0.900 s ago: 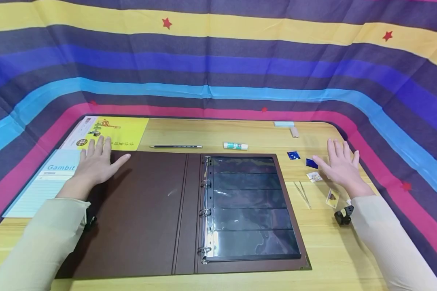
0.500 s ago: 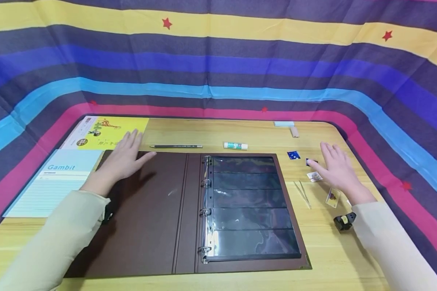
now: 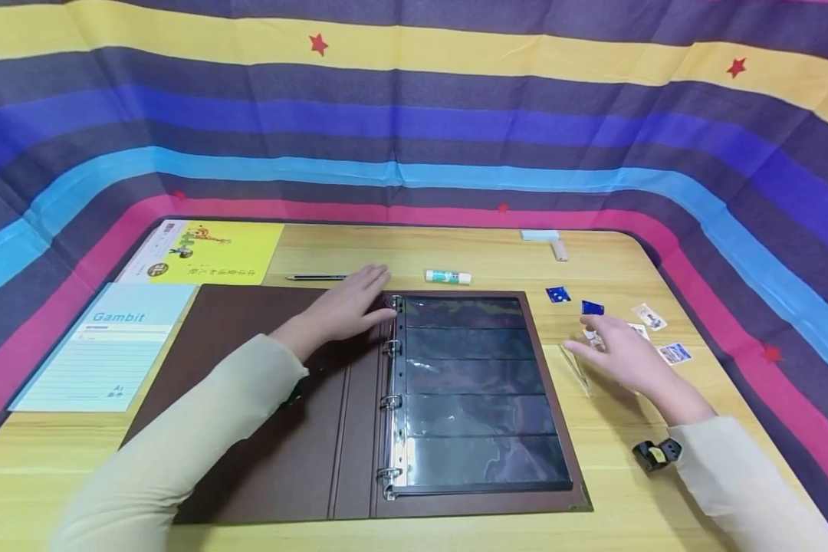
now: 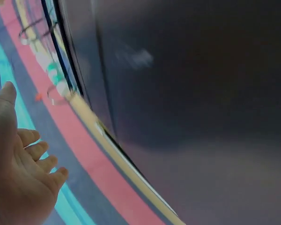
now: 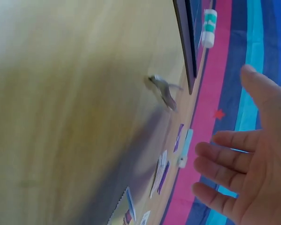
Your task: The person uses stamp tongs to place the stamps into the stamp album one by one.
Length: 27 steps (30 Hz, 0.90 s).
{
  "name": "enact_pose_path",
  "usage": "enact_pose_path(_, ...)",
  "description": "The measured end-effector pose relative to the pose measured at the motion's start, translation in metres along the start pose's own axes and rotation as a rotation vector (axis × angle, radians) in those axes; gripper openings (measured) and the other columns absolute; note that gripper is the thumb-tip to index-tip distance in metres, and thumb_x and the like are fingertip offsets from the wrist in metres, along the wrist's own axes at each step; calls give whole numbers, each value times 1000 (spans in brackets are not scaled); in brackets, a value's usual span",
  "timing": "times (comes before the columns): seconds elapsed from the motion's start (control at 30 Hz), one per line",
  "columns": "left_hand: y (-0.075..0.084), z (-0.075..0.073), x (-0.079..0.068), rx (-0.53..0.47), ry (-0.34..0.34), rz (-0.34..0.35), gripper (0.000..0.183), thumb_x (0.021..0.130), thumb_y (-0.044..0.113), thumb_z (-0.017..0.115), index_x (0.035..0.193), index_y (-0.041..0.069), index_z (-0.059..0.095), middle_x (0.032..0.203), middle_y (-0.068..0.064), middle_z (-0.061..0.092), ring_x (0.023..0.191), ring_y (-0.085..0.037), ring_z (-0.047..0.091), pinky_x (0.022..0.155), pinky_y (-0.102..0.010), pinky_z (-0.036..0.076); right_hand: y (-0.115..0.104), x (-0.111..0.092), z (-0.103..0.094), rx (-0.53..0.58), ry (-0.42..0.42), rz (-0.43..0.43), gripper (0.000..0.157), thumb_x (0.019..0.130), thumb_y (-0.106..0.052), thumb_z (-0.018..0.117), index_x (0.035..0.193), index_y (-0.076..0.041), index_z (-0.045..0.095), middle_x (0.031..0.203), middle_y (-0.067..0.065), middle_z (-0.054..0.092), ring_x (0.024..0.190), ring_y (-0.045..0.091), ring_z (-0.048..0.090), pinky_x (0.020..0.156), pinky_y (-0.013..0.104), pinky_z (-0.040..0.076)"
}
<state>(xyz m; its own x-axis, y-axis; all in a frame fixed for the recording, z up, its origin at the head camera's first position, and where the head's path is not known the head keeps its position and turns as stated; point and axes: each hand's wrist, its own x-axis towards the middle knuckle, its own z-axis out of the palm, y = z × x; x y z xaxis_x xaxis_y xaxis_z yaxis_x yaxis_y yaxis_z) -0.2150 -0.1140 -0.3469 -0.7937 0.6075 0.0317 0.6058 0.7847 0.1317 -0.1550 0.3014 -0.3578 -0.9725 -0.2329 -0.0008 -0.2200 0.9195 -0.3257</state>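
A brown ring binder (image 3: 269, 429) lies spread on the table, with a clear-pocketed black stamp page (image 3: 479, 383) on its metal rings (image 3: 390, 402). My left hand (image 3: 345, 307), fingers extended, hovers over the top of the binder's spine, its thumb near the upper ring. To the right of the binder, my right hand (image 3: 624, 356) is held above the table, fingers relaxed and holding nothing. Its thumb is close by the metal tweezers (image 3: 574, 372). Around that hand lie small stamps, among them a dark blue one (image 3: 593, 307) and a pictured one (image 3: 675, 353); others are partly covered.
Behind the binder are a pencil (image 3: 316, 277), partly hidden by the left hand, and a glue stick (image 3: 448, 277). An eraser (image 3: 559, 250) and a pale blue block (image 3: 540, 235) sit farther back. At left lie a Gambit notebook (image 3: 103, 353) and a yellow book (image 3: 238, 253). Striped cloth (image 3: 414, 130) surrounds the table.
My left hand has swept right from the notebook and yellow book to the binder's spine. My right hand has come nearer and slightly left, toward the tweezers, uncovering stamps behind it.
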Motion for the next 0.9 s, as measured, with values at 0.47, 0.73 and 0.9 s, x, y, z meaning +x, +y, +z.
enact_pose_path(0.47,24,18,46,88,37,74,40,80,37,51,103,5,53,96,-7,46,89,-20,42,77,-33,33,0,-14,11,-111,-27,-27,35,71,-45,58,70,-12,47,54,-3,38,47,11,35,45,25,27)
enact_pose_path(0.73,22,28,50,67,39,33,39,78,38,53,99,4,54,91,-7,47,83,-21,41,74,-34,33,-2,-14,13,-99,-67,-9,29,72,-37,60,65,-12,46,55,-2,40,47,11,35,45,25,28)
enact_pose_path(0.9,18,32,49,-41,37,-19,40,77,38,53,101,5,52,93,-6,45,85,-19,40,75,-33,33,-1,-13,14,-105,-67,-2,24,74,-30,60,64,-12,47,55,-2,41,47,11,36,45,25,28)
